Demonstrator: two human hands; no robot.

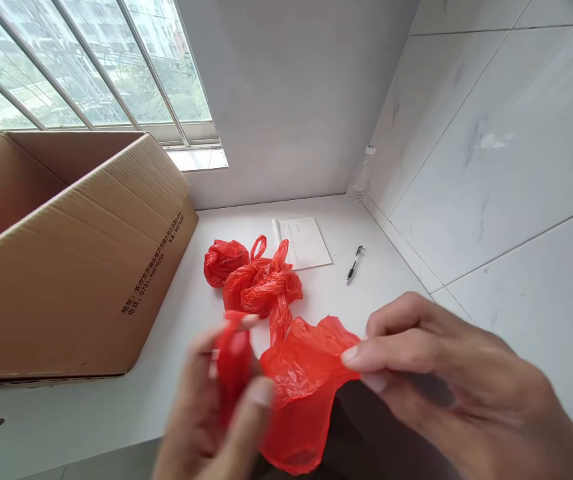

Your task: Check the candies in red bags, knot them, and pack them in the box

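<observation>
A thin red plastic bag (299, 387) is stretched between my two hands above the front edge of the white counter. My left hand (211, 413) is closed round the bag's left end, thumb and fingers pinching it. My right hand (446, 387) pinches the bag's right edge between thumb and forefinger. Behind the held bag, on the counter, lie knotted red plastic bags (261, 283) and a tighter red ball (224, 260) to their left.
A large open cardboard box (76, 267) stands at the left under a barred window. A notepad (304, 241) and a pen (353, 265) lie farther back. A clear plastic bottle (359, 179) stands in the corner by the tiled wall (506, 153).
</observation>
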